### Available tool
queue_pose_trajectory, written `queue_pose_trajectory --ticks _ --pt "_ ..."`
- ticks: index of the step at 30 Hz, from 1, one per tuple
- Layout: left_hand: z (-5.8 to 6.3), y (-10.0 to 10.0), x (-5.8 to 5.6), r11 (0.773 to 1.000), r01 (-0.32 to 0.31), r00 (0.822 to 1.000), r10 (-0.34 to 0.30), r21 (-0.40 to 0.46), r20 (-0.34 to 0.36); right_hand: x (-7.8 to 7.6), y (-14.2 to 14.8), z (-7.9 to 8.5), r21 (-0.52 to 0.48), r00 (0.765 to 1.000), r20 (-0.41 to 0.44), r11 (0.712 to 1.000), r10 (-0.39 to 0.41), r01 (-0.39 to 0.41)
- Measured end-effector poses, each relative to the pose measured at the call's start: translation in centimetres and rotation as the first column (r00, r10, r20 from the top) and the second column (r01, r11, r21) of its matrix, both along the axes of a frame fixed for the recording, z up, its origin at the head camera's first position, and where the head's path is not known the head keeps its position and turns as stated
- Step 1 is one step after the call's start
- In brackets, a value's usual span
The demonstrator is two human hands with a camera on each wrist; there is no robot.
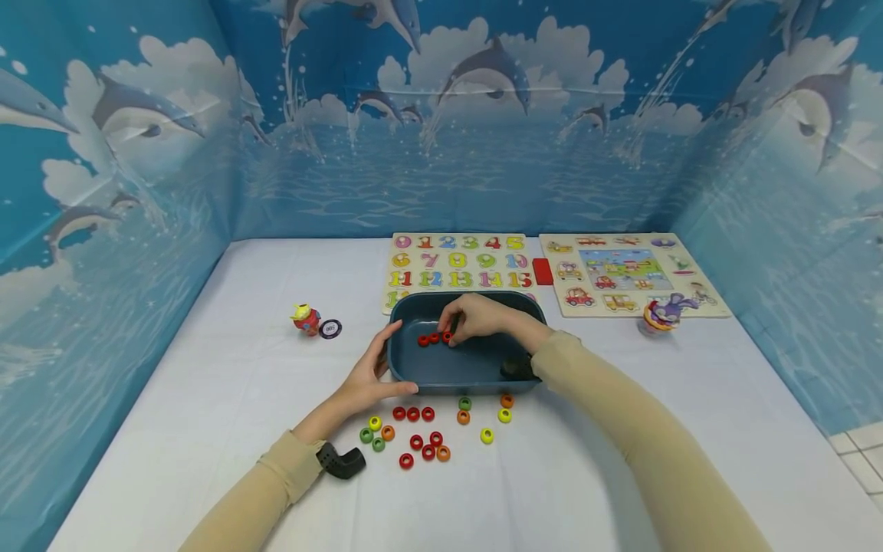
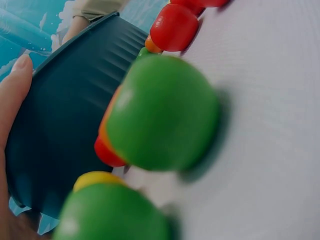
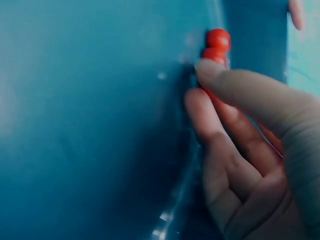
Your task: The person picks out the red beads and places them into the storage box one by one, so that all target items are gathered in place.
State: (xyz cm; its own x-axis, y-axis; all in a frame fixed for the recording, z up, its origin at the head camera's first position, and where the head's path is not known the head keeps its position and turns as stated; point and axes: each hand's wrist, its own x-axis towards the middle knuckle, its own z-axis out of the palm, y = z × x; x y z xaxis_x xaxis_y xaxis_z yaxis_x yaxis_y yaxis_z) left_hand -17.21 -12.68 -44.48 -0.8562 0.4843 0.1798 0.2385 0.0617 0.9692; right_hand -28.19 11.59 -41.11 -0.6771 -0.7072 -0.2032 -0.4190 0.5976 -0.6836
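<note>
A dark blue-grey rectangular tray stands in the middle of the table. My left hand holds it by the left end, thumb along the front rim and fingers at the left rim. Inside the tray, my right hand pinches a red bead between thumb and fingertips. Two more red beads lie in a row just left of it on the tray floor. In the right wrist view the thumb partly hides the pinched bead. Green beads loom large below the tray wall in the left wrist view.
Several red beads and scattered green, orange and yellow beads lie in front of the tray. Behind it are a number puzzle board and a vehicle puzzle board. Small toy figures stand at both sides.
</note>
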Motion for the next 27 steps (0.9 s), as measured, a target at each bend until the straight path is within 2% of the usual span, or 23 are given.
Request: queue_pose_trajectory --ticks 7,9,12,16,19,22,24,27 --pt "-2.1 -0.2 -0.9 1.0 -0.012 1.0 0.012 -0.013 0.006 -0.2 -0.1 -0.6 0.003 0.999 -0.033 1.0 0.012 -0.011" --pt "-2.2 -0.2 -1.0 1.0 -0.013 1.0 0.013 -0.016 0.002 -0.2 -0.1 -0.5 0.005 1.0 -0.025 1.0 0.015 -0.015" --pt "-2.0 -0.2 -0.9 1.0 -0.008 1.0 0.008 -0.007 0.004 0.0 -0.1 0.2 0.006 1.0 0.003 1.0 0.013 -0.013" --pt "-0.8 -0.1 -0.3 1.0 0.008 1.0 -0.008 0.015 0.001 0.8 0.2 2.7 -0.005 0.999 0.039 1.0 0.026 -0.026" --pt "0.0 0.0 0.1 1.0 0.013 1.0 -0.013 0.015 -0.004 2.1 0.8 5.3 -0.057 0.998 0.026 0.997 0.061 -0.059" --pt "0.2 0.1 0.2 1.0 0.009 1.0 -0.009 -0.001 -0.003 4.1 1.6 7.3 -0.142 0.994 -0.028 0.984 0.106 -0.108" --pt "0.3 0.1 0.2 1.0 0.002 1.0 -0.002 -0.009 -0.001 5.8 1.9 8.0 -0.202 0.988 -0.072 0.968 0.134 -0.146" --pt "0.3 0.1 0.2 1.0 -0.01 1.0 0.01 -0.021 0.003 8.3 2.2 7.8 -0.284 0.976 -0.139 0.937 0.169 -0.203"
